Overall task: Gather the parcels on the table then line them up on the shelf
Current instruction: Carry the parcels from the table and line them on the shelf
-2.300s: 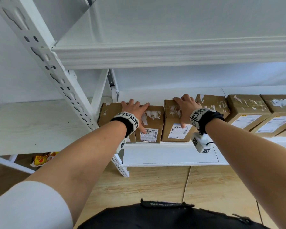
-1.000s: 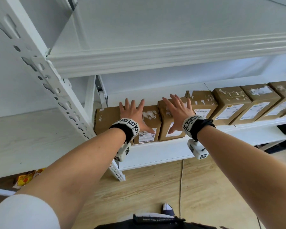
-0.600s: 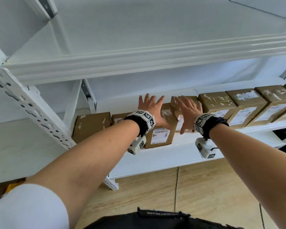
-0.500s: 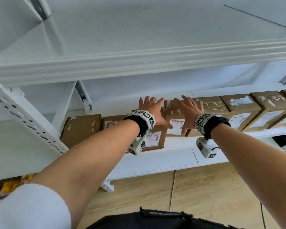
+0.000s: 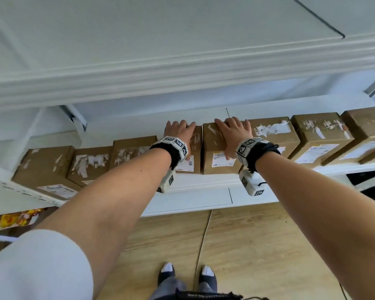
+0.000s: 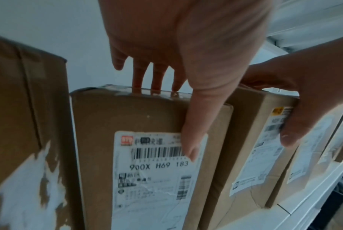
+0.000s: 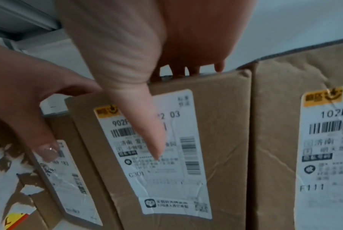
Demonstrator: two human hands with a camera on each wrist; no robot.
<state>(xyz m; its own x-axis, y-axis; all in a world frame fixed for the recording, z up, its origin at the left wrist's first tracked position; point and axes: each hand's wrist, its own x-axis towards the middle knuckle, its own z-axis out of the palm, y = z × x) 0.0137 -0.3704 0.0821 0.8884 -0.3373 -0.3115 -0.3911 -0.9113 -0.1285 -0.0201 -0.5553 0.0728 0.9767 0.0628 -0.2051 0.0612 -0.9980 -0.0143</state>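
Left hand: my left hand (image 5: 180, 132) lies flat on top of the parcel labelled 900X H69 183 (image 6: 146, 147), fingers straight over its back edge, thumb down the front label; pressing, not gripping.
Right hand: my right hand (image 5: 233, 132) lies the same way on the neighbouring parcel labelled C301 (image 7: 178, 147), fingers extended across the top, thumb resting on the front label.
Held parcels: the two stand upright side by side near the middle of the row, a thin seam between them in the head view; whether they fully touch I cannot tell.
Row: further brown parcels stand to the left (image 5: 89, 163) and to the right (image 5: 320, 135), all on the white shelf (image 5: 188, 195), labels mostly facing out.
Step in hand: I judge this as squaring up the line; gathering appears done, as no table is in view.
Next move: calls for light, even pressure to bring the fronts flush with the neighbours and close the seam, without tipping either parcel backwards.
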